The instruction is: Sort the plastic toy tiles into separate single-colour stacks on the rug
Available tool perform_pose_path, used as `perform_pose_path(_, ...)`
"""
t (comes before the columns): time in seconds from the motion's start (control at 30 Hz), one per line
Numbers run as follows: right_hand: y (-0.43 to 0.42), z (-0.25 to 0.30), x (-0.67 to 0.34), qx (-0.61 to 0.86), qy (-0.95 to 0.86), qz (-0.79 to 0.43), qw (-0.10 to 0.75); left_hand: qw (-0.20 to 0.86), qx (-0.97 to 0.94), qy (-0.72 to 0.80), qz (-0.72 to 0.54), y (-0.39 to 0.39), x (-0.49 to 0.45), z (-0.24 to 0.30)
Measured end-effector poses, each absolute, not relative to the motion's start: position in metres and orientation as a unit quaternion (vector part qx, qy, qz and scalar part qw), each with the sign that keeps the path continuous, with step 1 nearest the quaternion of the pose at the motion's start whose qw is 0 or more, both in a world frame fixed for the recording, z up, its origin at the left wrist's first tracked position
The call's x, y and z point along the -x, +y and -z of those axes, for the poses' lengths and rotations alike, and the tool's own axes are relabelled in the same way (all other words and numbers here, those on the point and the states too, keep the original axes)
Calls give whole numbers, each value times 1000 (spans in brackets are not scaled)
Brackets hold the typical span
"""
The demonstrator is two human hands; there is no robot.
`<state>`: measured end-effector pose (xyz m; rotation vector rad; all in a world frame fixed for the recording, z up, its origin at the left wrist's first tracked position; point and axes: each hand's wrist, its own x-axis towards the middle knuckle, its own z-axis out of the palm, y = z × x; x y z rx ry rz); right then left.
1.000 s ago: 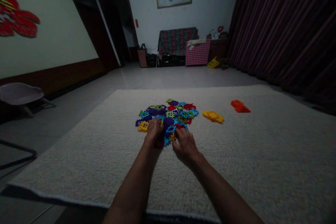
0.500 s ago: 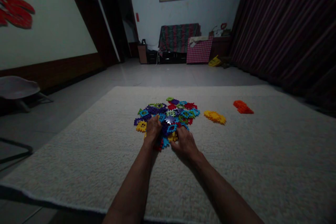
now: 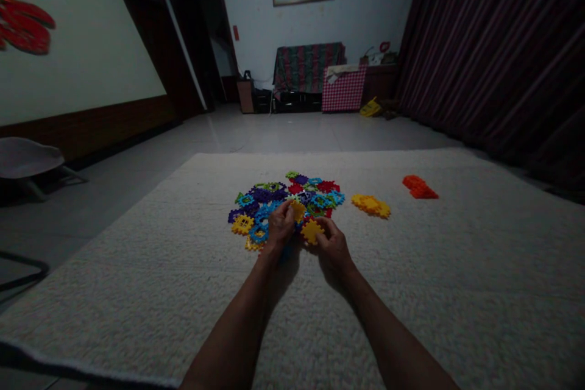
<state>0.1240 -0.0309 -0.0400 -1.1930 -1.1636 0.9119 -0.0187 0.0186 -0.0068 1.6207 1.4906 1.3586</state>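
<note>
My left hand [image 3: 280, 224] is closed on a yellow toothed plastic piece [image 3: 298, 211], held above the near part of the mixed pile. A second yellow toothed piece [image 3: 312, 232], gear-like in outline, is pinched in my right hand [image 3: 334, 245]. Under and behind both hands spreads a pile of toothed plastic pieces [image 3: 262, 195] in purple, blue, green, red and yellow. To the right of it lies a small heap of yellow pieces [image 3: 371, 205], and farther right a heap of orange pieces [image 3: 419, 187].
Everything lies on a large cream textured mat [image 3: 183, 280]. A pale stool or chair seat [image 3: 30, 157] stands at the left on the tiled floor [image 3: 219, 131]. At the back are a cloth-covered cabinet [image 3: 311, 67] and, on the right, a dark curtain [image 3: 484, 67].
Both hands have come up from the pile, each now holding a yellow toothed piece. My left hand moved slightly right, and the camera view shifted a little.
</note>
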Motion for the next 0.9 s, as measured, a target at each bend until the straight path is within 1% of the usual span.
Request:
perform_pose_path(0.07,-30,37,-130,490,-444,-451,600,288,-605,551,-498,20,14,14)
perform_pose_path(0.13,-30,34,-135,477,-419,-477,607,311,-610,537,-492,20,10,19)
perform_pose_path(0.3,-27,33,-139,477,-382,-469,637,360,-626,503,-475,15,-2,22)
perform_pose_path(0.43,-22,39,-143,497,-380,-462,629,390,-642,486,-446,9,-8,23)
perform_pose_path(0.53,-21,40,-145,493,-397,-465,619,376,-665,469,-444,5,-8,21)
perform_pose_path(0.7,-19,35,-155,477,-465,-492,561,348,-693,465,-429,1,-8,19)
perform_pose_path(0.8,-15,32,-178,504,-426,-471,586,308,-685,488,-444,2,-7,18)
perform_pose_path(0.9,-9,36,-213,587,-359,-386,615,293,-657,522,-459,4,-6,17)
